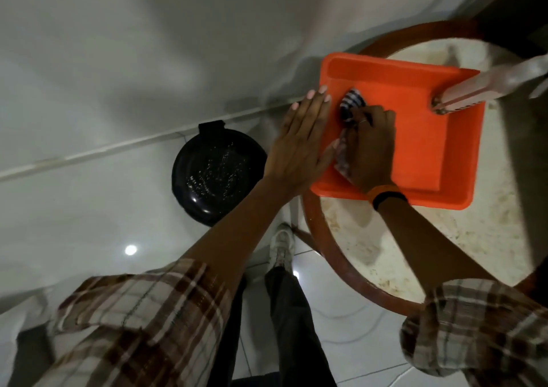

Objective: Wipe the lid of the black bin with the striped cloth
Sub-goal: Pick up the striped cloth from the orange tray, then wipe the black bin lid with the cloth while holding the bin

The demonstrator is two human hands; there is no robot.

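Note:
The black bin stands on the floor against the wall, left of a round table; its round lid is speckled with pale specks. The striped cloth, dark with white stripes, lies bunched in an orange tray on the table. My right hand is over the tray with its fingers closed around the cloth; part of the cloth shows under my palm. My left hand lies flat with fingers extended at the tray's left edge, beside the cloth, holding nothing.
The round table has a brown rim and a stained pale top. A pale spray bottle lies across the tray's far right corner. My white shoe stands on the tiled floor between bin and table.

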